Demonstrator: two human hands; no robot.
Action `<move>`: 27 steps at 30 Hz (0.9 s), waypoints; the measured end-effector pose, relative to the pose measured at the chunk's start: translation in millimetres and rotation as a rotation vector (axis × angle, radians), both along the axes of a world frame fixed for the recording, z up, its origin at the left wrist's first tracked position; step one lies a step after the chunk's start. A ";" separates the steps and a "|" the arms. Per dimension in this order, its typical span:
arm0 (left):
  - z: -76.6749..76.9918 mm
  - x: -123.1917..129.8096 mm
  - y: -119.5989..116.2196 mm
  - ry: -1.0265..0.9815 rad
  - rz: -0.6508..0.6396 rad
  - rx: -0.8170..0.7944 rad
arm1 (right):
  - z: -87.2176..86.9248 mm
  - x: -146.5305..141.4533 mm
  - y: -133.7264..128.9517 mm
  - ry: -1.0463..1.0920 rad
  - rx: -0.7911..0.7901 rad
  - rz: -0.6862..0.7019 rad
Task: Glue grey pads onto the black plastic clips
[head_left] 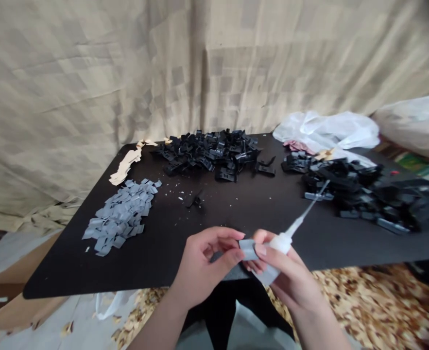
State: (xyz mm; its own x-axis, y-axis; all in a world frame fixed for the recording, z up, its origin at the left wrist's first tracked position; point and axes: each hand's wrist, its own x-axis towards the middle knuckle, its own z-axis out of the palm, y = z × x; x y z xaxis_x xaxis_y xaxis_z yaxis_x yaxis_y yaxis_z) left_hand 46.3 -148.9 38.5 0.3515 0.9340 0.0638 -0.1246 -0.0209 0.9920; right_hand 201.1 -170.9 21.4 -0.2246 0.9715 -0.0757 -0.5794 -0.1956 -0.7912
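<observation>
Near the table's front edge, my left hand (210, 262) pinches one end of a small grey piece (248, 250). The thumb and index finger of my right hand (287, 272) hold the piece's other end. That same hand also has a white glue bottle (282, 242) in its palm, its long thin nozzle pointing up and to the right. A pile of similar grey pieces (123, 211) lies on the left of the table. Black clips (214, 151) are heaped at the back, and one black clip (197, 200) lies alone, blurred, in front of them.
The dark table (170, 238) also bears more black clips with grey parts (360, 189) at the right, a white plastic bag (327, 129) behind them, and beige strips (127, 166) at the back left. A cardboard box (21, 282) sits below, left; a curtain hangs behind.
</observation>
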 end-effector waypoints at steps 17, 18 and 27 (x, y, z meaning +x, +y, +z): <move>-28.2 -18.4 11.8 0.514 0.344 0.698 | -5.8 -15.0 29.1 -0.296 -0.169 0.020; -33.3 -19.3 17.7 0.505 0.373 0.630 | -7.7 -13.9 43.1 -0.472 -0.090 -0.030; -68.3 -34.8 65.0 0.595 0.606 0.343 | -28.8 -27.2 176.7 -1.093 0.699 0.105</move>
State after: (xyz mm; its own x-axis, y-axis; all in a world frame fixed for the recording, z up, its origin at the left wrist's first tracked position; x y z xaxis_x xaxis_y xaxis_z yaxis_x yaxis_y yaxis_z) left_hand 11.4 -83.9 -29.8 -0.1292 0.9327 0.3368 0.5332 -0.2210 0.8166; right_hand 174.0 5.8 -7.4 -0.4457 0.8610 0.2448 0.4182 0.4421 -0.7935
